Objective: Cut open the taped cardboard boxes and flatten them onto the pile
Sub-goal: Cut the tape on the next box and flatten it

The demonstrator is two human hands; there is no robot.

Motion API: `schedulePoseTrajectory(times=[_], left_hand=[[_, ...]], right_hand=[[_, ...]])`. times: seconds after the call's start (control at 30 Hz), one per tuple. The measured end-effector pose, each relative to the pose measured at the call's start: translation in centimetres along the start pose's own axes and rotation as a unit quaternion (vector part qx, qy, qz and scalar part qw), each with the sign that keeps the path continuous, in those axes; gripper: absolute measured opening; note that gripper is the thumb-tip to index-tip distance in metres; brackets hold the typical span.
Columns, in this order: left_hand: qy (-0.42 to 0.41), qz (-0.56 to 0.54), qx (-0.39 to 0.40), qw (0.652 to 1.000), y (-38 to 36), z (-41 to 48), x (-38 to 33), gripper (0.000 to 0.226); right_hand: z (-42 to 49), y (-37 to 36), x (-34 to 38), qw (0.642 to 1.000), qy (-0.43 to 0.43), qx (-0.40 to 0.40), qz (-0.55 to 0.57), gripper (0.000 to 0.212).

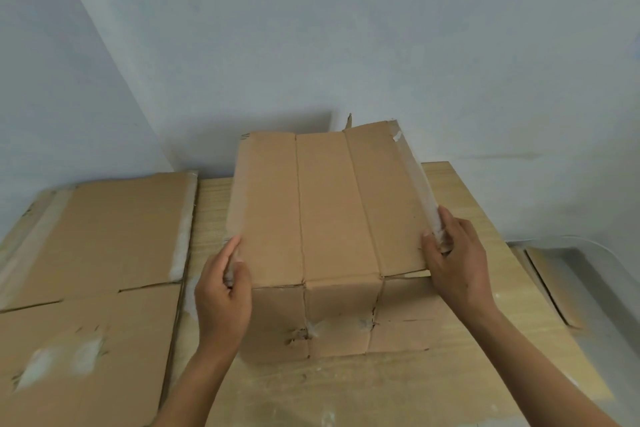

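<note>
Now: cardboard box (pixel 332 218) on wooden table (pixel 346 388), near middle, just right of flattened pile (pixel 97 253). My left hand (pixel 223 291) grips box's left edge, fingers curled round it. My right hand (pixel 457 260) grips right taped edge, thumb on top panel, fingers wrapped behind. Front face creased, torn near bottom.

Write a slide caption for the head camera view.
Left hand and right hand grip a cardboard box by its side edges at a wooden table, beside flattened cardboard.
</note>
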State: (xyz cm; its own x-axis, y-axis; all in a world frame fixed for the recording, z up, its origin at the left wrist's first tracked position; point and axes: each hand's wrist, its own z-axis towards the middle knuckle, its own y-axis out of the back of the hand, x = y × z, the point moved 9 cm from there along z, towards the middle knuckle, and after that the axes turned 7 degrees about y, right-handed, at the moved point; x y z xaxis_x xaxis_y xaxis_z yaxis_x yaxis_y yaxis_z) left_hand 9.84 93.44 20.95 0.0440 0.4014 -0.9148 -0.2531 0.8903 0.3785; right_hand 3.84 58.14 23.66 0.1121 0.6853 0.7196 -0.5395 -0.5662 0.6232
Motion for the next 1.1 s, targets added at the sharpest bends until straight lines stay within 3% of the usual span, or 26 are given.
schedulePoseTrajectory(times=[0.2, 0.7, 1.1], left_hand=[[0.003, -0.002, 0.009, 1.0, 1.5, 0.6, -0.4, 0.037], [0.019, 0.137, 0.051, 0.989, -4.4, 6.9, 4.6, 0.043], [0.082, 0.259, 0.136, 0.953, -9.8, 9.7, 10.5, 0.05]], right_hand=[[-0.5, -0.8, 0.4, 1.0, 0.006, 0.016, 0.006, 0.053], [6.4, -9.2, -2.5, 0.993, 0.006, 0.108, -0.05, 0.051], [7.1, -15.7, -7.6, 0.98, -0.032, 0.172, -0.089, 0.057]])
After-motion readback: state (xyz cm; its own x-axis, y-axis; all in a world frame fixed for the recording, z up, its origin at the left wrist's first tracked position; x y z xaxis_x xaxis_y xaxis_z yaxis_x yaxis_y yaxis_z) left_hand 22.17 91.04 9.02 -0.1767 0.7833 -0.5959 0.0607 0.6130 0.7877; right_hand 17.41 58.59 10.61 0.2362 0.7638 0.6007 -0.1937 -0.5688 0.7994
